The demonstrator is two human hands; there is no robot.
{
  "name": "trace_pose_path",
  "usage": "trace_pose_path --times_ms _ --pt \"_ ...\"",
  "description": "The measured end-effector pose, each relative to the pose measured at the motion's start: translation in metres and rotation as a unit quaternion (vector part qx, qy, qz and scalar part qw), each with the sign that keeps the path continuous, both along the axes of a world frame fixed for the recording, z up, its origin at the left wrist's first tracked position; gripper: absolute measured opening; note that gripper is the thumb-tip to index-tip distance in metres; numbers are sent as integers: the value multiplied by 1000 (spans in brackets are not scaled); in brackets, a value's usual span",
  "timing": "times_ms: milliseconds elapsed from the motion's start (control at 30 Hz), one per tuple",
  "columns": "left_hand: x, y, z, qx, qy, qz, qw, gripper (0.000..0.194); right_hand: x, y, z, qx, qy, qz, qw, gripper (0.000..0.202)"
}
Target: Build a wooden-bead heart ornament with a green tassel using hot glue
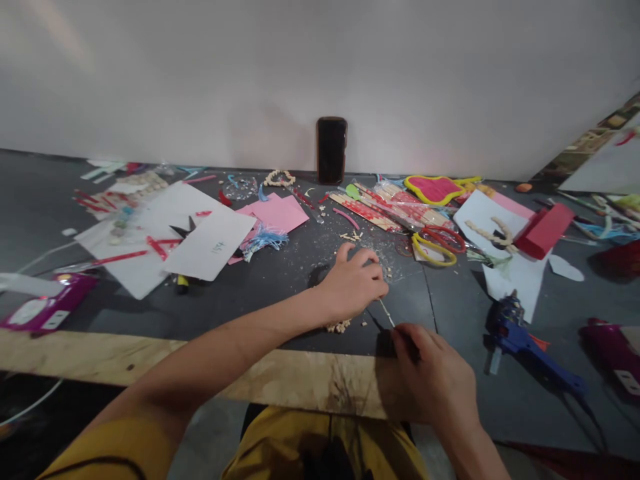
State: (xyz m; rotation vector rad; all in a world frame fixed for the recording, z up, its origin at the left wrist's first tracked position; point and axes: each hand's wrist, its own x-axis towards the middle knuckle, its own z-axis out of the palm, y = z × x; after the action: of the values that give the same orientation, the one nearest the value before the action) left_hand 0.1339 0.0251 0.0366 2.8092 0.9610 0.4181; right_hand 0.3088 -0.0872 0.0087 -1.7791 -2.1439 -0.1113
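Note:
A thin pale strand [387, 312] with small bumps along it runs between my two hands above the near edge of the dark table. At its upper end, my left hand [353, 283] grips it between thumb and forefinger, palm down, with the other fingers bent and spread. My right hand [435, 367] pinches the lower end in closed fingers, partly in shadow. Below my left wrist lies a small heap of light wooden pieces [339, 327], partly covered by the forearm. More tiny wooden bits [350, 237] are scattered beyond my left fingers.
Yellow-and-red-handled scissors [435, 250] lie ahead, right of a pink sheet [280, 212]. A blue glue gun [530, 347] and red box [545, 230] are on the right. White papers [210, 247] and a purple power strip [53, 303] lie left. A phone [331, 150] leans against the wall.

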Motion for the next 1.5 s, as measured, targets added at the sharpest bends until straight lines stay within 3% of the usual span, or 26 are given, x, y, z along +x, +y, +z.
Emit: trace_pose_path --times_ms 167,300,333,433,533,700,900,1067,1200,1367,1500 --pt "2 19 -5 -16 24 -14 999 16 0 3 -5 -27 -40 -4 999 19" --pt "-26 19 6 -50 34 18 998 23 0 6 -4 -43 -37 4 998 21" --pt "-36 16 8 -71 34 11 997 30 0 6 -4 -47 -34 6 998 21" --pt "-61 0 11 -118 41 -17 992 77 2 6 -5 -63 -23 11 998 20" --pt "-74 -16 7 -144 58 -7 988 93 7 6 -7 -81 -11 20 996 23" --pt "-87 -33 -1 -138 58 35 988 93 21 13 3 -35 -40 89 995 38" --pt "-112 -40 -10 -157 37 114 980 85 12 45 26 -1 -57 163 985 27" --pt "-112 -44 -11 -185 5 151 971 73 -15 76 25 -58 -86 204 973 34" --pt "-110 -46 -11 -165 -18 142 976 74 -22 89 24 -109 -97 208 967 36" --pt "-116 -28 -3 -128 -34 132 982 66 -4 108 41 -82 -55 195 976 32" --pt "-103 12 0 -101 -28 154 982 57 12 122 56 -77 -21 135 988 28"
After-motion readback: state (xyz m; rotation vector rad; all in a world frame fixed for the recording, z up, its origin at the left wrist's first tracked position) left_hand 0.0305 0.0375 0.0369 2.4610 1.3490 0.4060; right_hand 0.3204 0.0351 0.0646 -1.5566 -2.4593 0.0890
